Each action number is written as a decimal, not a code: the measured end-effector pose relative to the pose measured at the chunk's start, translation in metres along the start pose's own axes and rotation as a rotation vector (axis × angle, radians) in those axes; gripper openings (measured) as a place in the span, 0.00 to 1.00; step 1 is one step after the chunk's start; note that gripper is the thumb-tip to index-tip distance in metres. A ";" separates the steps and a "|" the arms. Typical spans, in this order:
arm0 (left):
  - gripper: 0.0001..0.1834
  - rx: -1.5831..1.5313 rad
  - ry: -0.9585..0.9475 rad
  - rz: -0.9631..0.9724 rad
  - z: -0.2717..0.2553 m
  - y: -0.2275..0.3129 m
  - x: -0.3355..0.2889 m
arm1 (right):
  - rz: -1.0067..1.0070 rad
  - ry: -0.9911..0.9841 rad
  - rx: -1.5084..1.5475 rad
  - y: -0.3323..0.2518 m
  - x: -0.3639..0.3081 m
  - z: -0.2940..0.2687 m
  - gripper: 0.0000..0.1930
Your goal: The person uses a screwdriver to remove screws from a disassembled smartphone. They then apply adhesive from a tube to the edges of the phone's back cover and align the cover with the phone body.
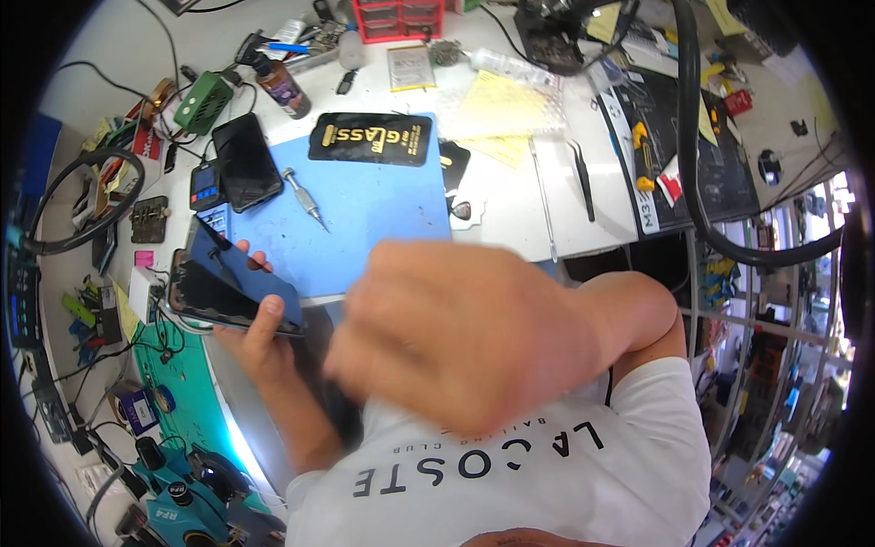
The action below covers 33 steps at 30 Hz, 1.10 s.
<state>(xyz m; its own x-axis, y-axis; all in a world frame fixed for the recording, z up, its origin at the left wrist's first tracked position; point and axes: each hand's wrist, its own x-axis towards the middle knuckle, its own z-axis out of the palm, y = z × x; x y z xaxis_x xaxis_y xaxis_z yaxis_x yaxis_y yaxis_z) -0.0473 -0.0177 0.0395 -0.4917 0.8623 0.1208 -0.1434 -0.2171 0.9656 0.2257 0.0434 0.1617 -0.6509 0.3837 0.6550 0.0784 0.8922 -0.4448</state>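
My left hand (262, 339) grips a black smartphone (208, 294) by its edge, at the left of the blue mat (383, 214). A dark glossy sheet (244, 272) stands up at an angle from the phone's face. Whether it is a film or a glass panel, I cannot tell. My right hand (456, 333) is raised close to the camera in front of my chest, smeared by motion. Its fingers look bent, but their tips and anything in them cannot be made out. Beyond the left hand, a precision screwdriver (304, 199) lies on the mat.
Another black phone (248, 162) lies near the mat's left edge. A black flat packet (371, 139) rests at its far edge. Black tweezers (581, 180) and a thin metal tool (544, 205) lie rightward. A spray bottle (281, 87), a teal microscope (178, 497) and a thick black cable (697, 164) surround the bench.
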 end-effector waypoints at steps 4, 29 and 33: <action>0.46 0.031 -0.095 -0.027 0.008 0.017 -0.001 | -0.090 0.056 0.132 -0.029 0.005 -0.003 0.10; 0.48 0.307 -0.153 0.121 -0.005 0.005 0.000 | 1.115 0.534 -1.017 0.090 -0.235 -0.123 0.11; 0.50 0.459 -0.264 0.132 0.033 0.008 0.009 | 1.204 -0.097 -1.084 0.125 -0.330 -0.215 0.26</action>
<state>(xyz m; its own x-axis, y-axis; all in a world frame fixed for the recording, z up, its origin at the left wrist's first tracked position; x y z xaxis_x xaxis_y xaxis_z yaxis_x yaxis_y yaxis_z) -0.0240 0.0034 0.0559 -0.2388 0.9398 0.2443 0.3238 -0.1601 0.9325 0.6127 0.0796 0.0208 0.1387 0.9685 0.2069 0.9899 -0.1417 -0.0002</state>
